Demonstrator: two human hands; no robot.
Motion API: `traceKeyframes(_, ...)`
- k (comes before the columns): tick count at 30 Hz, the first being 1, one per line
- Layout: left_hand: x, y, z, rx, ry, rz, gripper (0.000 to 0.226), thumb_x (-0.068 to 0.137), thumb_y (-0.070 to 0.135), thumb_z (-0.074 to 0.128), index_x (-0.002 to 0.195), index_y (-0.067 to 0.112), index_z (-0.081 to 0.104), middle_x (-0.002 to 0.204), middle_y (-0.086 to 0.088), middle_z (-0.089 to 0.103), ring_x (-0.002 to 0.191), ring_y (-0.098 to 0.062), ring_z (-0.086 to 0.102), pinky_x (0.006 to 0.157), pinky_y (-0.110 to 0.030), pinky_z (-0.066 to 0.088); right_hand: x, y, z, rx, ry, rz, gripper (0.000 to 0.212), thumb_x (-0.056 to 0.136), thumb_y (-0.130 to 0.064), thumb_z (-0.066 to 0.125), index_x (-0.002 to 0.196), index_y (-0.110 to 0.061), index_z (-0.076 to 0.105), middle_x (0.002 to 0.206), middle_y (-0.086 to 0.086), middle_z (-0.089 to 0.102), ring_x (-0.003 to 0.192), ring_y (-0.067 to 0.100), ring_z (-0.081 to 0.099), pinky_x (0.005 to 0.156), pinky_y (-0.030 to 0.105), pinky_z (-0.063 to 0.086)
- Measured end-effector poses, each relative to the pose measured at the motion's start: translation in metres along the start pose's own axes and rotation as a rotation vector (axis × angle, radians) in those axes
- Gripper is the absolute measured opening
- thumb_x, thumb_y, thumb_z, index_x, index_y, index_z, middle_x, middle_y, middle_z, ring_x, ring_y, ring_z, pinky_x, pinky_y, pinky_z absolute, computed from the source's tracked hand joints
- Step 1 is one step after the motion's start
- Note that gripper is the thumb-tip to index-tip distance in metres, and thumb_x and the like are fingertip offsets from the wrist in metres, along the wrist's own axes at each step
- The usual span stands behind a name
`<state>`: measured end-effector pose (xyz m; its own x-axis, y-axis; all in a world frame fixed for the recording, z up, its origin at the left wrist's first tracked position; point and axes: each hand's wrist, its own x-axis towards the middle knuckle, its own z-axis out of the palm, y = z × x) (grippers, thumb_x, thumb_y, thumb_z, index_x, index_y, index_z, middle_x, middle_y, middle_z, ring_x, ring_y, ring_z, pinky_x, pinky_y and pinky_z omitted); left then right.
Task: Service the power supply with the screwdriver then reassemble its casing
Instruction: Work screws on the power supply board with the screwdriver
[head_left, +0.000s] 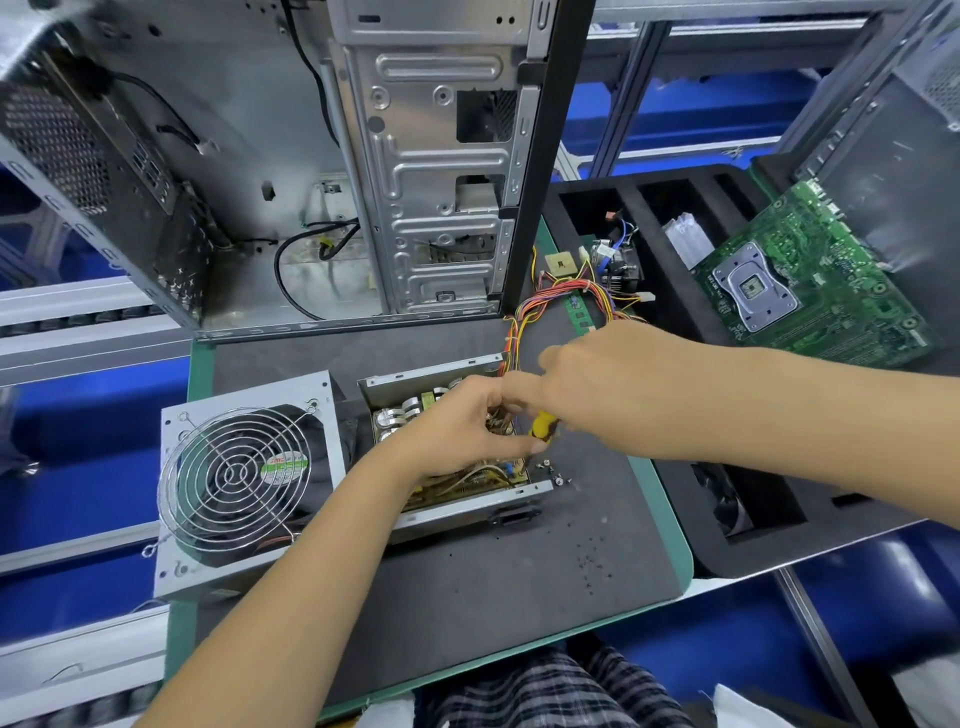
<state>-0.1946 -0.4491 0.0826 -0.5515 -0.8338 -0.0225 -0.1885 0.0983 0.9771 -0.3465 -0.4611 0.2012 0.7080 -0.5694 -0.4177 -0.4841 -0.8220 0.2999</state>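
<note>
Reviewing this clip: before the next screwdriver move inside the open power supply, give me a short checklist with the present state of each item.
1. Cover off: ok. The fan cover lies left of the open supply, board exposed.
2. Screwdriver held: ok. The yellow screwdriver shows under the right hand; exact grip is hidden.
3. Tip seated on a screw: cannot tell, the hands hide it.
4. Supply steadied: ok. The left hand rests inside it, fingers curled over the components.
5. Removed screws accounted for: ok. Loose screws lie on the mat just right of the supply.
6. Cable bundle clear of the work: cannot tell.
</note>
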Motion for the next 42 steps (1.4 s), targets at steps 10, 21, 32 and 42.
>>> traceKeyframes(10,0.002,0.003,0.008,-0.034,0.011,-0.012,0.02,0.073,0.008,0.083,0.09,0.018,0.076,0.1,-0.023,0.06,0.096,-0.037,0.055,0.091,-0.048,0.048,0.004,-0.008,-0.003,-0.124,0.059,0.089,0.035,0.098,-0.032,0.045,0.068,-0.016,0.046,0.058,-0.002,0.034,0.05,0.019,0.032,0.043,0.024,0.014)
traceKeyframes(21,-0.002,0.003,0.01,-0.039,-0.028,0.005,0.043,0.078,0.001,0.077,0.083,0.042,0.064,0.074,0.014,0.062,0.076,0.001,0.058,0.083,-0.036,0.054,0.0,-0.005,-0.005,-0.136,0.032,0.038,0.035,0.102,-0.034,0.035,0.073,-0.017,0.045,0.07,-0.001,0.051,0.064,0.024,0.049,0.044,0.024,0.017)
traceKeyframes(32,-0.003,-0.002,0.003,-0.023,0.013,-0.037,0.034,0.081,0.002,0.076,0.101,0.027,0.066,0.1,0.0,0.072,0.096,-0.021,0.064,0.089,-0.023,0.048,-0.003,0.0,-0.008,-0.047,0.009,-0.038,0.043,0.082,-0.002,0.05,0.122,-0.014,0.04,0.065,-0.001,0.026,0.051,0.018,0.031,0.042,0.028,0.016)
traceKeyframes(42,-0.002,0.004,0.005,0.04,0.167,-0.094,0.026,0.066,0.011,0.088,0.085,0.003,0.072,0.093,-0.018,0.071,0.094,-0.032,0.062,0.085,-0.035,0.047,0.009,-0.008,-0.003,-0.037,0.064,0.002,0.027,0.087,-0.011,0.056,0.113,-0.012,0.05,0.073,-0.003,0.036,0.053,0.018,0.024,0.041,0.029,0.01)
